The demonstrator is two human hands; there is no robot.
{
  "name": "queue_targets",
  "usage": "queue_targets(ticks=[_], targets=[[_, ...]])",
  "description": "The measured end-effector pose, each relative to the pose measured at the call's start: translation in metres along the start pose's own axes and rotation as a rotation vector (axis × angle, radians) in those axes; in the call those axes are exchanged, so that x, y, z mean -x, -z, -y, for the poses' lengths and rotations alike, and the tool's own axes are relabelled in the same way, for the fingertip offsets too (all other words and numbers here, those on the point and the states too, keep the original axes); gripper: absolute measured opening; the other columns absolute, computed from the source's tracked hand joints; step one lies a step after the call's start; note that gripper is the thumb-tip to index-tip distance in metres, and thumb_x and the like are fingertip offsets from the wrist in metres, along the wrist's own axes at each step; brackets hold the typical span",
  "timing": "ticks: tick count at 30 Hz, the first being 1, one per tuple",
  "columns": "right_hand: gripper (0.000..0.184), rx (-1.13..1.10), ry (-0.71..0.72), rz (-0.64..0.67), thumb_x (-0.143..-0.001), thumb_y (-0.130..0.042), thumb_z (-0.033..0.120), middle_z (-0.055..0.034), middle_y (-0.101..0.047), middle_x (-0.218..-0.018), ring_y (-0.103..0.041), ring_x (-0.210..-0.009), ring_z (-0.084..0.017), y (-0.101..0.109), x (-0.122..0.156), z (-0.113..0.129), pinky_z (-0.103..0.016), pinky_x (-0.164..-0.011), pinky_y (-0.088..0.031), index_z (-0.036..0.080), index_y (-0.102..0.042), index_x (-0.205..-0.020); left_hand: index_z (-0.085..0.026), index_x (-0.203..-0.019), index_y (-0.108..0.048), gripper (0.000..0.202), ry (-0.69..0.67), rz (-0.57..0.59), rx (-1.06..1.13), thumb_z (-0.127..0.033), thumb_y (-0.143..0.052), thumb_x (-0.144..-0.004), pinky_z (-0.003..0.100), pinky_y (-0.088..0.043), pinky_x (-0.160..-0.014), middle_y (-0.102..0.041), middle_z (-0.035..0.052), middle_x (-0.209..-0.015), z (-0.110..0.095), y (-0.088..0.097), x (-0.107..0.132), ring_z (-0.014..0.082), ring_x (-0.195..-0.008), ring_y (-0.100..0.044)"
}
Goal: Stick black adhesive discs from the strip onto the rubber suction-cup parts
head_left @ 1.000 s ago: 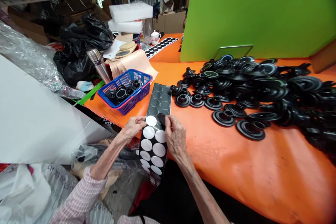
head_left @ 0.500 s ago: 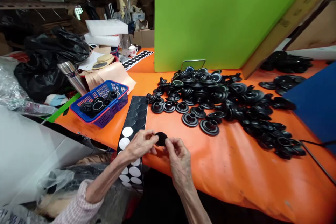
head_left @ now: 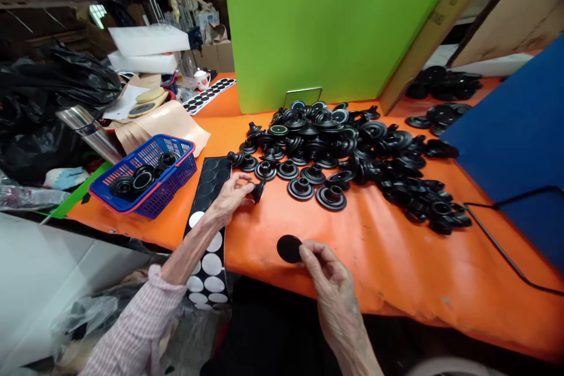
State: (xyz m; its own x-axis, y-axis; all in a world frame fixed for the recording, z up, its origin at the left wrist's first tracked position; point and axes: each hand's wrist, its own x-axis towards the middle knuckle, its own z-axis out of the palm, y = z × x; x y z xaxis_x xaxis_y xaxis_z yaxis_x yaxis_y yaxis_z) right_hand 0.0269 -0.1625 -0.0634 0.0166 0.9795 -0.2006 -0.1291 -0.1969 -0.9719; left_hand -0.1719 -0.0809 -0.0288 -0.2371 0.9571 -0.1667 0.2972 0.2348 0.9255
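Note:
My right hand (head_left: 329, 275) pinches a flat black round sticker (head_left: 289, 248) just above the orange table (head_left: 396, 270) near its front edge. My left hand (head_left: 231, 196) reaches forward and grips a small black rubber part (head_left: 258, 191) at the near edge of a large pile of black rubber parts (head_left: 352, 153). Under my left forearm lies a long black sticker sheet (head_left: 207, 223), black discs at its far end and white empty circles at the near end, hanging over the table's edge.
A blue basket (head_left: 145, 179) with a few black parts stands at the left. Behind it are a steel flask (head_left: 88, 129), black bags, tan paper and foam blocks. A green board (head_left: 326, 23) stands at the back, a blue panel (head_left: 520, 135) at the right with a black cable.
Both hands left the sticker sheet. The right hand carried the peeled black sticker toward the table's front edge; the left hand reached forward and took a rubber part. The view shifted right.

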Motion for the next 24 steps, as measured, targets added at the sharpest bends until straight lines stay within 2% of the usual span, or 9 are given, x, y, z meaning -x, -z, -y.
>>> queue_targets(ticks=[2, 4, 6, 8, 10, 14, 18, 24], targets=[[0.035, -0.005, 0.017, -0.019, -0.071, -0.069, 0.054, 0.0002, -0.058, -0.076, -0.053, -0.074, -0.014, 0.001, 0.001, 0.005, -0.026, -0.071, -0.045, 0.02, -0.063, -0.077, -0.019, -0.098, -0.053, 0.016, 0.17, 0.169, 0.422, -0.025, -0.057, -0.083, 0.031, -0.053, -0.068, -0.061, 0.0014, -0.081, 0.003, -0.003, 0.026, 0.014, -0.07, -0.061], [0.033, -0.007, 0.048, -0.03, -0.073, -0.068, 0.053, -0.0009, -0.059, -0.081, -0.055, -0.08, -0.015, -0.002, 0.003, 0.009, -0.027, -0.075, -0.045, 0.02, -0.064, -0.078, -0.018, -0.093, -0.056, 0.018, 0.338, 0.257, 0.797, -0.029, -0.063, -0.08, 0.029, -0.053, -0.065, -0.061, 0.0016, -0.081, 0.006, -0.009, 0.049, 0.0128, -0.068, -0.06], [0.032, -0.004, 0.081, -0.03, -0.073, -0.068, 0.051, -0.0028, -0.061, -0.089, -0.056, -0.087, -0.017, -0.006, 0.004, 0.012, -0.029, -0.079, -0.046, 0.02, -0.064, -0.077, -0.015, -0.091, -0.06, 0.021, 0.414, 0.284, 0.948, -0.031, -0.067, -0.078, 0.029, -0.054, -0.066, -0.063, 0.0038, -0.084, 0.01, -0.015, 0.067, 0.0139, -0.072, -0.061], [0.031, 0.001, 0.099, -0.039, -0.074, -0.067, 0.05, -0.0048, -0.061, -0.097, -0.057, -0.093, -0.019, -0.01, 0.005, 0.012, -0.031, -0.082, -0.046, 0.02, -0.063, -0.076, -0.014, -0.093, -0.063, 0.021, 0.391, 0.327, 0.953, -0.026, -0.069, -0.076, 0.029, -0.055, -0.07, -0.065, 0.0055, -0.088, 0.013, -0.019, 0.079, 0.0151, -0.078, -0.062], [0.03, 0.014, 0.1, -0.054, -0.075, -0.066, 0.049, -0.0059, -0.061, -0.102, -0.057, -0.095, -0.02, -0.013, 0.007, 0.01, -0.032, -0.083, -0.046, 0.019, -0.063, -0.074, -0.012, -0.096, -0.066, 0.022, 0.313, 0.351, 0.878, -0.02, -0.07, -0.075, 0.029, -0.055, -0.075, -0.067, 0.0065, -0.09, 0.015, -0.021, 0.087, 0.0149, -0.08, -0.063], [0.028, 0.039, 0.11, -0.07, -0.076, -0.065, 0.047, -0.006, -0.061, -0.102, -0.058, -0.095, -0.019, -0.016, 0.009, 0.006, -0.032, -0.081, -0.047, 0.02, -0.062, -0.074, -0.015, -0.108, -0.067, 0.032, 0.226, 0.366, 0.783, -0.021, -0.068, -0.077, 0.031, -0.055, -0.076, -0.067, 0.0093, -0.107, 0.019, -0.02, 0.097, 0.018, -0.088, -0.064], [0.026, 0.064, 0.123, -0.062, -0.078, -0.063, 0.046, -0.0062, -0.061, -0.1, -0.057, -0.093, -0.019, -0.021, 0.01, 0.003, -0.031, -0.078, -0.048, 0.02, -0.061, -0.074, -0.02, -0.115, -0.066, 0.04, 0.199, 0.376, 0.781, -0.017, -0.068, -0.076, 0.033, -0.056, -0.079, -0.062, 0.0086, -0.122, 0.025, -0.019, 0.102, 0.0212, -0.098, -0.064], [0.023, 0.046, 0.127, -0.074, -0.078, -0.064, 0.041, -0.0052, -0.057, -0.098, -0.057, -0.092, -0.018, -0.026, 0.013, -0.001, -0.032, -0.081, -0.048, 0.019, -0.06, -0.073, -0.021, -0.117, -0.067, 0.042, 0.213, 0.375, 0.76, -0.016, -0.066, -0.075, 0.038, -0.056, -0.083, -0.064, 0.008, -0.12, 0.027, -0.018, 0.105, 0.0231, -0.1, -0.064]])
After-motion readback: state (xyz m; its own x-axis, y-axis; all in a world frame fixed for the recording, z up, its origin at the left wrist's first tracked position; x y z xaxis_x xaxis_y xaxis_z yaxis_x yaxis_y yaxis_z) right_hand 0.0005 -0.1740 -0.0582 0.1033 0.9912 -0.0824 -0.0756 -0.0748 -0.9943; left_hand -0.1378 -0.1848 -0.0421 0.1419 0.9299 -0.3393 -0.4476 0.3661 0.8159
